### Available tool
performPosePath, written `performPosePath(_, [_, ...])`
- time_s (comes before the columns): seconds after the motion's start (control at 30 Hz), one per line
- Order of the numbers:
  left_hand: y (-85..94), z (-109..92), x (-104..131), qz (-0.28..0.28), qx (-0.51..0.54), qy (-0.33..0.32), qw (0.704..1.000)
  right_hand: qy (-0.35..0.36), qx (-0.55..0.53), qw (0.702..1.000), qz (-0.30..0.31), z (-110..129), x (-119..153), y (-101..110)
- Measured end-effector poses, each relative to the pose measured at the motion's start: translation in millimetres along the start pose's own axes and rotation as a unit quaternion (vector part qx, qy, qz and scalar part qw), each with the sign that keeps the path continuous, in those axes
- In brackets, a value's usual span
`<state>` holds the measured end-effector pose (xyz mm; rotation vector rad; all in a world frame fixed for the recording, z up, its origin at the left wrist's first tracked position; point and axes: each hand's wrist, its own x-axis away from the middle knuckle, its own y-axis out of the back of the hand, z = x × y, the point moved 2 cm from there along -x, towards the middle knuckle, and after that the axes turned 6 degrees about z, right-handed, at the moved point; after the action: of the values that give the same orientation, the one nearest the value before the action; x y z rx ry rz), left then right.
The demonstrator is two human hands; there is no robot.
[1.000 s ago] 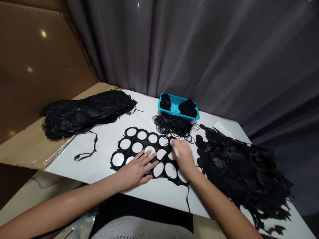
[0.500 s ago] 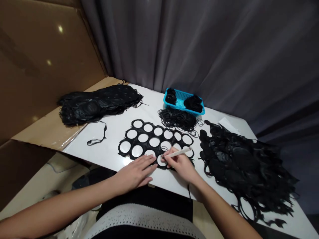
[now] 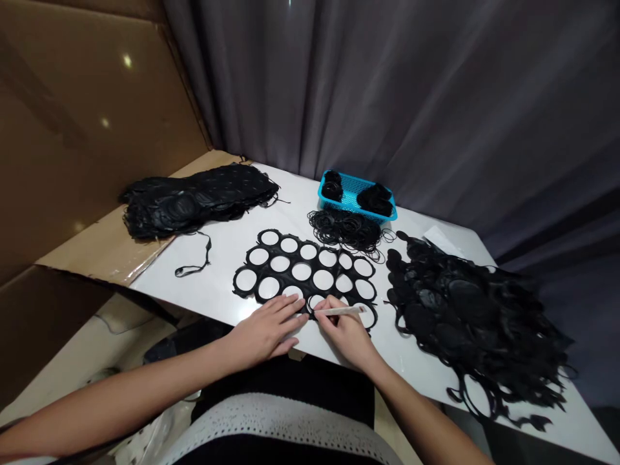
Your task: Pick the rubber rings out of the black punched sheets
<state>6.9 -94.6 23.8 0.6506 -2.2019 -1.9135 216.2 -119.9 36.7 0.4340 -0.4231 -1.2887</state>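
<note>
A black rubbery sheet (image 3: 314,266) with rows of large round holes lies flat on the white table. My left hand (image 3: 266,328) rests on its near edge, fingers stretched out and pressing down. Between the thumb and fingers of my right hand (image 3: 347,337) is a slim white pen-like tool (image 3: 341,311). Its tip, hidden by my fingertips, is at a hole in the nearest row, just right of my left fingers. Thin black rings (image 3: 346,227) are heaped behind the sheet.
A blue basket (image 3: 352,200) with bundles of black rings stands at the back. On the left lies a thick stack of black sheets (image 3: 198,197), with a loose black strip (image 3: 208,248) near it. Black scrap sheets (image 3: 475,316) pile up on the right, beside white paper (image 3: 442,240).
My right hand has shifted slightly, and the tool lies flatter. A thin loop that showed over the hole above my fingertips is gone from there. My left hand stays on the sheet.
</note>
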Motion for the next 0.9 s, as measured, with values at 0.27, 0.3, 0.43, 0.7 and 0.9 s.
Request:
performPosePath(0.27, [-3.0, 2.2, 0.7, 0.004, 0.010, -0.001, 1.000, 0.224, 0.322, 0.917, -0.067, 7.9, 5.8, -4.2])
performPosePath(0.3, [-3.7, 2.4, 0.9, 0.006, 0.011, -0.003, 1.000, 0.216, 0.341, 0.911, -0.084, 4.9, 0.7, 6.2])
performPosePath(0.43, [-4.6, 2.7, 1.6, 0.015, 0.014, -0.006, 1.000, 0.114, 0.339, 0.904, -0.233, -19.2, -32.8, 74.4])
performPosePath(0.7, [10.0, -0.7, 10.4, -0.021, 0.045, -0.003, 0.999, -0.049, -0.147, 0.976, -0.151, -21.2, -79.9, 81.8])
performPosePath(0.9, [7.8, 5.3, 25.8, -0.093, -0.020, 0.075, 0.993, -0.093, -0.354, 0.928, 0.068, 4.5, -71.4, 8.8])
